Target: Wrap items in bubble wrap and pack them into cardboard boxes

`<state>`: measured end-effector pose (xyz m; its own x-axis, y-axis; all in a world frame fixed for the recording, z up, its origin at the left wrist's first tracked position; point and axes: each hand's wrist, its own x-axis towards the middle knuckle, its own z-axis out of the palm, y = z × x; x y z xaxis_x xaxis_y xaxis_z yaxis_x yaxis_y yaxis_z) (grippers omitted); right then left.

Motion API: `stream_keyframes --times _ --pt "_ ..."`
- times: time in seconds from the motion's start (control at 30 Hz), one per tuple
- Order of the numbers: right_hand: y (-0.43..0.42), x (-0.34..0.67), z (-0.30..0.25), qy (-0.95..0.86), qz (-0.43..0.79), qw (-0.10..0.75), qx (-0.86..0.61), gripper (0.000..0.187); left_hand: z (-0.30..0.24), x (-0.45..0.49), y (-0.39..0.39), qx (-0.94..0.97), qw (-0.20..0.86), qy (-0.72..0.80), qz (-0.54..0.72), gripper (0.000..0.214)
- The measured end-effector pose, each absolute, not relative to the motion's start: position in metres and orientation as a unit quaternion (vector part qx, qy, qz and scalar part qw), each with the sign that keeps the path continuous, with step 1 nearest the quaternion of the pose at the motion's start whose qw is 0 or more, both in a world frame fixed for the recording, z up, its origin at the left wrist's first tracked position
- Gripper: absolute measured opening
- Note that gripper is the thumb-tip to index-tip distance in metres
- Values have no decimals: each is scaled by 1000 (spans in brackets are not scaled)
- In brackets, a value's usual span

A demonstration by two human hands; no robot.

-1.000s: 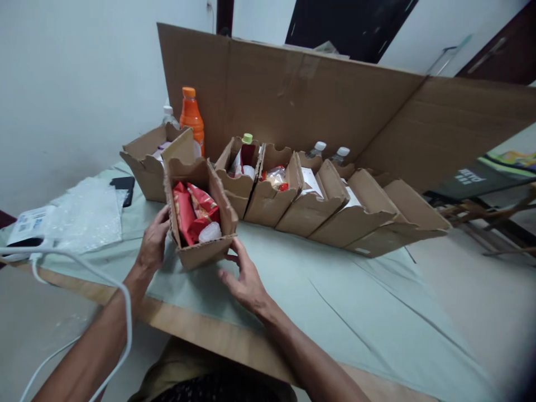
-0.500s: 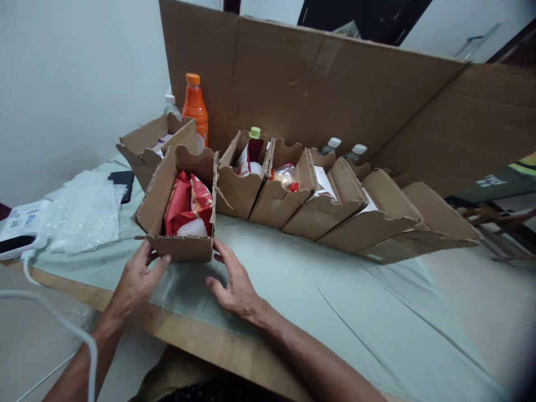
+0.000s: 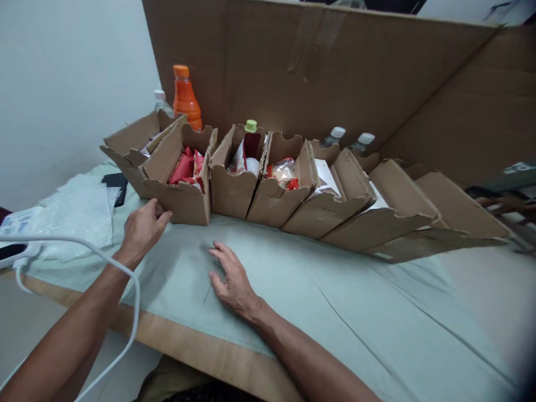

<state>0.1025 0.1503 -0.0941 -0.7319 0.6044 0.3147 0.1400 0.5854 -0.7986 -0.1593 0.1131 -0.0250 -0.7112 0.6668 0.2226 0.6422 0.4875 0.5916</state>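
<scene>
My left hand (image 3: 143, 228) is at the lower front left of a cardboard box (image 3: 186, 206), fingers curled in and knuckles against its front wall. Red snack packets (image 3: 184, 168) lie inside this box, which stands in line with the others. Over the green cloth (image 3: 268, 262), in front of the row, my right hand (image 3: 232, 279) is held with fingers apart and nothing in them. Right beside the red-packet box stands another cardboard box (image 3: 232, 192) with a packet in it. A further box (image 3: 272, 201) holds a clear and red food packet (image 3: 285, 172).
Behind the boxes rises a tall cardboard panel (image 3: 268, 67), with an orange bottle (image 3: 186, 100) before it. Bubble wrap (image 3: 79, 212) and a black phone (image 3: 115, 187) lie at the left. A white cable (image 3: 136, 301) loops across my left forearm. More boxes (image 3: 402, 190) continue rightward.
The box with red packets has slid away from me into the row. My left hand moved forward with it, its fingers curling; my right hand has come off the box's side.
</scene>
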Motion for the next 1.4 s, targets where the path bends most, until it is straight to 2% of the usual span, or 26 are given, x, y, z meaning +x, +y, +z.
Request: stream_keyframes --times 0.1,0.27,0.5,0.67,0.83,1.0,1.1,1.2,1.4 --pt "151 102 -93 -841 398 288 -225 50 -29 -162 137 360 13 857 367 17" --pt "152 103 -93 -839 400 294 -225 44 -46 -155 153 338 23 828 447 62" --pt "153 103 -92 -836 406 300 -217 38 -68 -132 130 389 71 781 483 75" --pt "153 102 -92 -839 399 301 -214 33 -74 -121 130 471 87 753 451 66" --pt "154 101 -96 -845 384 302 -219 35 -72 -122 149 503 90 751 418 68" --pt "158 102 -92 -853 370 299 -213 31 -66 -119 106 544 101 732 397 59" --pt "165 89 -63 -866 359 290 -192 30 -71 -120 57 557 82 728 392 47" --pt "179 48 -13 -882 339 274 -181 36 -86 -121 19 556 18 739 380 40" --pt "213 -91 78 -949 167 169 -206 72 -111 -113 1 545 -43 739 393 28"
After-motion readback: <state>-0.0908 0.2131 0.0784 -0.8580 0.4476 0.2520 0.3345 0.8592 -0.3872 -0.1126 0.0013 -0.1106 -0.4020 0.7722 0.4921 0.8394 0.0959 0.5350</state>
